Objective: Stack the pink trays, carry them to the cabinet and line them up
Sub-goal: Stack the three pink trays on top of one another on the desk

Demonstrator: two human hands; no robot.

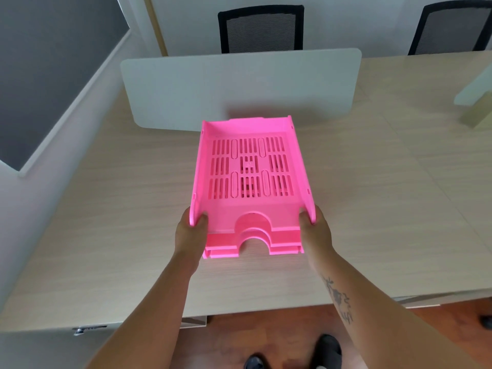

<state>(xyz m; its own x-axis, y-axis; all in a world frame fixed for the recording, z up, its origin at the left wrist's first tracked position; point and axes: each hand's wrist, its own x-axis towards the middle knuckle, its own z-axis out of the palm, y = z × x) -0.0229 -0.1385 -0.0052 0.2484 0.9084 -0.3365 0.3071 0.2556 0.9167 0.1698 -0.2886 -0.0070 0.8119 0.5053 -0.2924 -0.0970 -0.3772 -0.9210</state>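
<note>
plastic, rigid and slotted, the stacked pink paper trays (249,166) look light and stiff, though smooth enough to slide on each other. three layers seem to show at the front notch, the exact count unsure. they sit at twelve o'clock from the person, low over the pale wood-grain desk (106,222). left hand (190,231) and right hand (316,230), two in all, clench the near side walls, thumbs inside. two black mesh chairs (261,29) stand beyond.
</note>
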